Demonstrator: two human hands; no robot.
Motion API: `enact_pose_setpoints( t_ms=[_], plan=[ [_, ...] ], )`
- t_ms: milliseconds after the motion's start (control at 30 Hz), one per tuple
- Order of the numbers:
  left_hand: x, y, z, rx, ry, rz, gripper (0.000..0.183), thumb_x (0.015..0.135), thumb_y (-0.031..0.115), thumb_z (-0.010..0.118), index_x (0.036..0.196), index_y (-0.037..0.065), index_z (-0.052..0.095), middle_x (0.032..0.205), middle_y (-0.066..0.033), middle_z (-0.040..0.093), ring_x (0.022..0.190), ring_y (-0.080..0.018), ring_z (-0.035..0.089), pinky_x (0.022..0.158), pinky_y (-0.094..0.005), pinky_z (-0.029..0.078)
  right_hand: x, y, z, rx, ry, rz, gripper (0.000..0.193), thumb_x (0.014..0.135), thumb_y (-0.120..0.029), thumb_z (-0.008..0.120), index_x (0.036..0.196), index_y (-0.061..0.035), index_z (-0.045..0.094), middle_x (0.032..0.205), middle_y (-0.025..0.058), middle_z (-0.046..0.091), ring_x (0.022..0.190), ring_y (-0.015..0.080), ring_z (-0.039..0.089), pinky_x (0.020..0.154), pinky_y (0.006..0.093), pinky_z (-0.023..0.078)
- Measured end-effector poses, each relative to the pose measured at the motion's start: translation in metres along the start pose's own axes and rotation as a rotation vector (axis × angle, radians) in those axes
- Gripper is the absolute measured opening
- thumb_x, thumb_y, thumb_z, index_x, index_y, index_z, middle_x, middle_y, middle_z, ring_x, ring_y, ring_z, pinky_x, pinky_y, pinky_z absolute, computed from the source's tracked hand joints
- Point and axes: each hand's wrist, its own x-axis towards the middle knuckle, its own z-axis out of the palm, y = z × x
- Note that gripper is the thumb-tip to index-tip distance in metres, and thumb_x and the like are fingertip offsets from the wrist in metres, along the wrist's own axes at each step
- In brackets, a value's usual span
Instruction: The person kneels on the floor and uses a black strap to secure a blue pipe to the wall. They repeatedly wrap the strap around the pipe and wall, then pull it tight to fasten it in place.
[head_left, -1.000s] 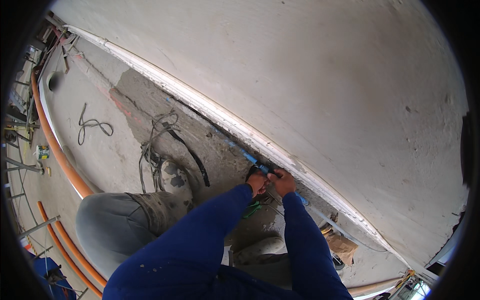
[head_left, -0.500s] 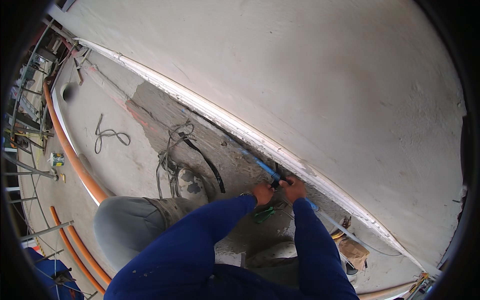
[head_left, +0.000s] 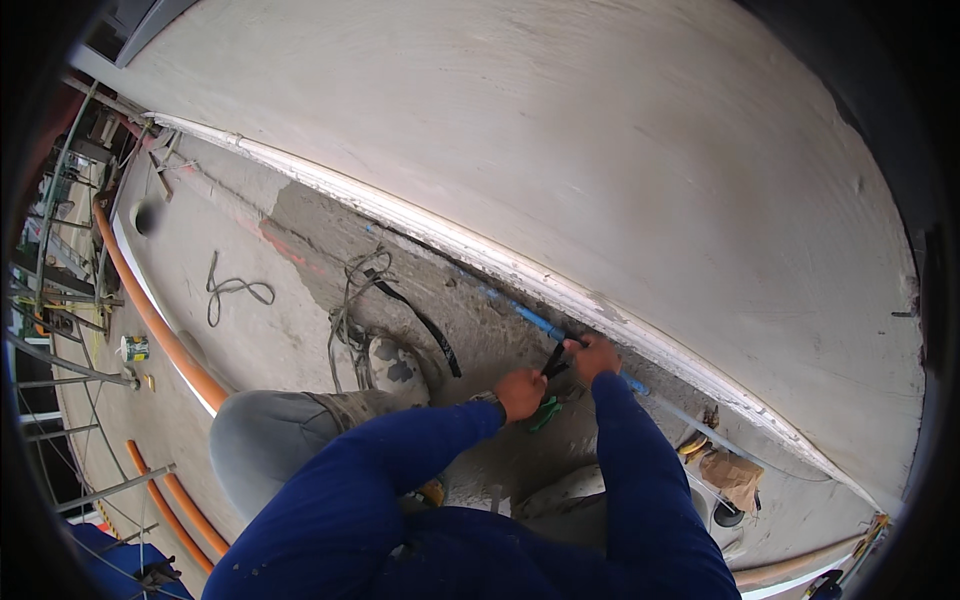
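Between the hands (head_left: 521,394) runs a black strip (head_left: 554,361).

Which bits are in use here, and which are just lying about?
Apparently in use:
black strip, held by the left grip
blue pipe, with the right grip at it

Seemingly lying about:
loose grey cord
long orange pipe
brown paper bag
tub
green item near the left grip, though its role is unclear

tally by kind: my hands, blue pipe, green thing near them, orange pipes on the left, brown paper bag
left hand and right hand: 2
blue pipe: 1
green thing: 1
orange pipes: 3
brown paper bag: 1
total: 8
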Motion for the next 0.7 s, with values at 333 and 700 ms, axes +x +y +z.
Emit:
enact_pose_setpoints(
  t_ms=[333,700],
  plan=[
    [-0.014,0.010,-0.011,0.068,-0.025,0.032,0.038,0.105,0.030,0.051,0.088,0.000,0.067,0.086,-0.0282,0.069,0.086,-0.0517,0.066,0.082,-0.0598,0.050,0.004,0.003,0.002,0.004,-0.040,0.046,0.068,0.088,-0.068,0.074,0.133,-0.0168,0.075,0.134,0.0122,0.074,0.131,0.0333,0.065,0.119,0.0586,0.035],
    [-0.020,0.017,-0.010,0.065,0.050,0.103,0.035,0.103,0.028,0.055,0.084,0.001,0.066,0.078,-0.0259,0.067,0.081,-0.0503,0.066,0.073,-0.0564,0.049,0.006,0.007,0.003,-0.013,-0.029,0.052,0.070,0.086,-0.069,0.075,0.133,-0.0169,0.075,0.132,0.0138,0.074,0.129,0.0341,0.067,0.118,0.0564,0.038]
  ],
)
